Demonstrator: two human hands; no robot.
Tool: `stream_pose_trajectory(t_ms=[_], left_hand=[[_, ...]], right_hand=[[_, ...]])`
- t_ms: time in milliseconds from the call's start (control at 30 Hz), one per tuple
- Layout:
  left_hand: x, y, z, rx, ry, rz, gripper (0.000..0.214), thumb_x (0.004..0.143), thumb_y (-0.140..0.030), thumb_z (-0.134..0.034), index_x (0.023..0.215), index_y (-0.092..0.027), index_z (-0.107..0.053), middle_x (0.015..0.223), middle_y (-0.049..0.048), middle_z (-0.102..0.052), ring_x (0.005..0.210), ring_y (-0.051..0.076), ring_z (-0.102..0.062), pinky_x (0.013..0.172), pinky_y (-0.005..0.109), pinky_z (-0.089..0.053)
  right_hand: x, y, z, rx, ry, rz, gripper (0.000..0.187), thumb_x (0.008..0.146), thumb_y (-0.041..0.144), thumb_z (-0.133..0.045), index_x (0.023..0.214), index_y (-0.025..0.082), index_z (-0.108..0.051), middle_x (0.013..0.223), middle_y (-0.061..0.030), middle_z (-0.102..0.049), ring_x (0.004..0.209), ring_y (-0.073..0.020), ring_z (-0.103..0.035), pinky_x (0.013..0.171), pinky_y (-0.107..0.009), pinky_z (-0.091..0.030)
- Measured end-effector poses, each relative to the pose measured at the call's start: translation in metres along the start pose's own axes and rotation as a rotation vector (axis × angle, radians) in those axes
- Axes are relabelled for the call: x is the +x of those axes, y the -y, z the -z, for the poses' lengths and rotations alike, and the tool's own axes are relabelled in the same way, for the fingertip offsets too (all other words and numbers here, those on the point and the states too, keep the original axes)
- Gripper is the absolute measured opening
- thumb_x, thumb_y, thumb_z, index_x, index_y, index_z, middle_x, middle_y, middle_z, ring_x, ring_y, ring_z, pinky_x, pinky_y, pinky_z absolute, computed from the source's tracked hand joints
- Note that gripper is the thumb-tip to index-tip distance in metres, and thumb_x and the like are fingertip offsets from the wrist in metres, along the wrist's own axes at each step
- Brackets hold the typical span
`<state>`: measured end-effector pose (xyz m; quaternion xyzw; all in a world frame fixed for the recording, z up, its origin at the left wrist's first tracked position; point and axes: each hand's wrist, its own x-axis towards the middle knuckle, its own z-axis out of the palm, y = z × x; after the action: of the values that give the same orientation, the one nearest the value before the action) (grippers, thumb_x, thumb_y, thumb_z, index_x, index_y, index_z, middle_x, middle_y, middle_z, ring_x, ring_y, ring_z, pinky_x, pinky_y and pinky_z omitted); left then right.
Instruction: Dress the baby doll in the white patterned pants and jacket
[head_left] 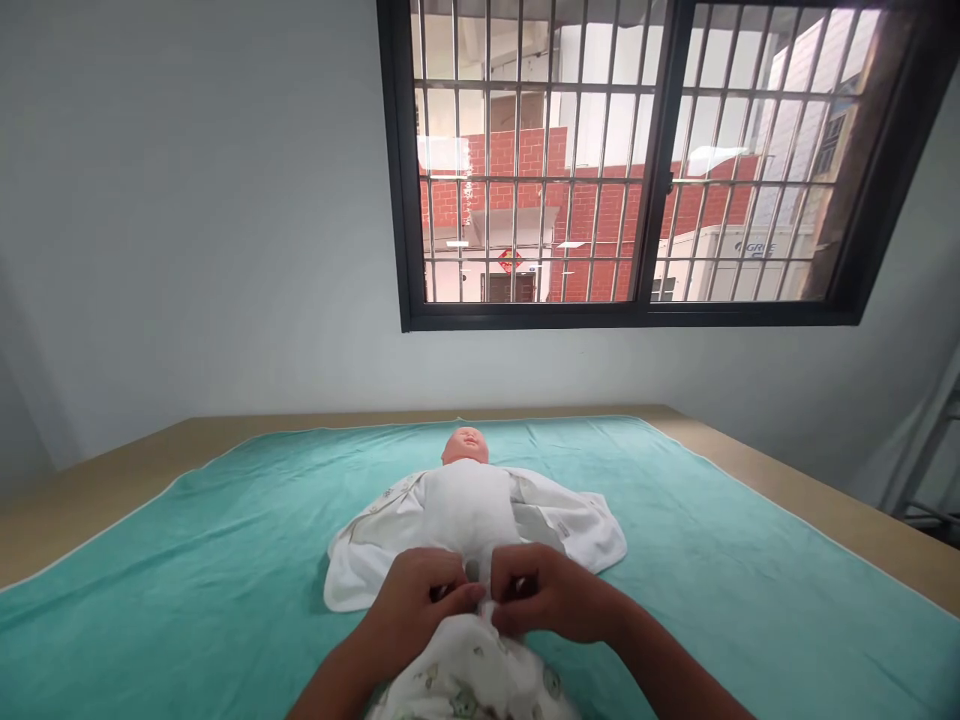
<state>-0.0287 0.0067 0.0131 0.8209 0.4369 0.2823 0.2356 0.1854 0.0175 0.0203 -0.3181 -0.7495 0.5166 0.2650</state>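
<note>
A baby doll [466,447] lies on its back on a teal blanket [225,560], head toward the wall. White cloth [465,510] covers its body, and an opened white garment [577,530] spreads beneath it. My left hand [417,598] and my right hand [541,592] meet at the doll's lower body. Both have fingers curled and pinched on the white cloth between them. A printed white fabric [472,680] covers the doll's legs below my hands.
The blanket covers most of a tan wooden table [825,500] pushed against a grey wall. A barred, dark-framed window [637,160] is above. A metal frame [930,510] stands at the far right.
</note>
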Motion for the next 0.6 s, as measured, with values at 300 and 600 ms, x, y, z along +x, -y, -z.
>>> stream_pose_trajectory(t_ms=[300,600], left_hand=[[-0.005,0.0,0.006,-0.394,0.055,0.204,0.026,0.078,-0.036,-0.063,0.073,-0.02,-0.043,0.07,-0.0062,-0.037,0.066,0.01,-0.032,0.057,0.021,-0.027],[0.002,0.015,-0.002,-0.845,-0.179,0.208,0.033,0.078,-0.041,-0.068,0.08,-0.021,-0.042,0.064,-0.0073,-0.044,0.06,0.008,-0.042,0.056,0.018,-0.032]], right_hand=[[0.01,-0.009,-0.007,0.201,-0.24,0.009,0.017,0.081,0.032,-0.062,0.078,0.021,-0.05,0.053,0.0082,-0.043,0.049,-0.0074,-0.038,0.047,-0.021,-0.029],[0.008,-0.012,0.006,0.228,-0.124,-0.085,0.029,0.076,0.043,-0.069,0.077,0.017,-0.056,0.056,0.0081,-0.042,0.046,-0.0038,-0.029,0.042,-0.02,-0.019]])
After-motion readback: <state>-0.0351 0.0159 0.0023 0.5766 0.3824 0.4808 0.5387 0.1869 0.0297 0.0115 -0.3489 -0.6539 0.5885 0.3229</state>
